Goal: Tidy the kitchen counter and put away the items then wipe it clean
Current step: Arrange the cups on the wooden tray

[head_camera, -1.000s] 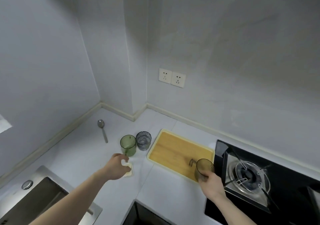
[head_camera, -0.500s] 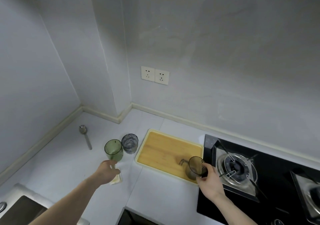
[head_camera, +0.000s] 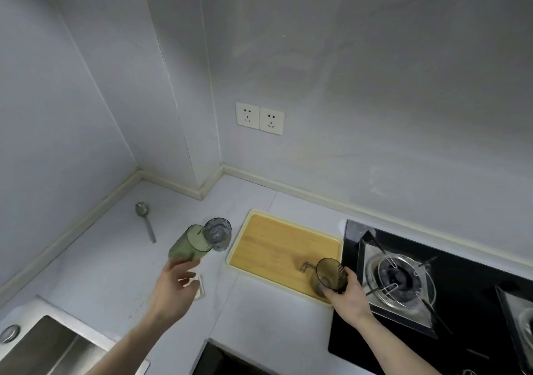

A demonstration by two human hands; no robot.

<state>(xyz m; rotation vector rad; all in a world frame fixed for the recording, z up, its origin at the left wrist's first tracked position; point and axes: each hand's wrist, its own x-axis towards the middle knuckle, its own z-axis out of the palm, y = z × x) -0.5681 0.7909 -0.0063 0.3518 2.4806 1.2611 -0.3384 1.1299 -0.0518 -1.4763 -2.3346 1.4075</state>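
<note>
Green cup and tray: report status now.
Left hand holds green cup, lifted and tilted. Right hand grips brown mug over the tray. Grey glass close beside the cup; spoon clear.

Green cup (head_camera: 189,243), possibly blue-grey ribbed glass (head_camera: 218,233)

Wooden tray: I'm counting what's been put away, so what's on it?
On the wooden tray, only a brown glass mug, tilted, held by the right hand. Hand and mug cover that corner.
</note>
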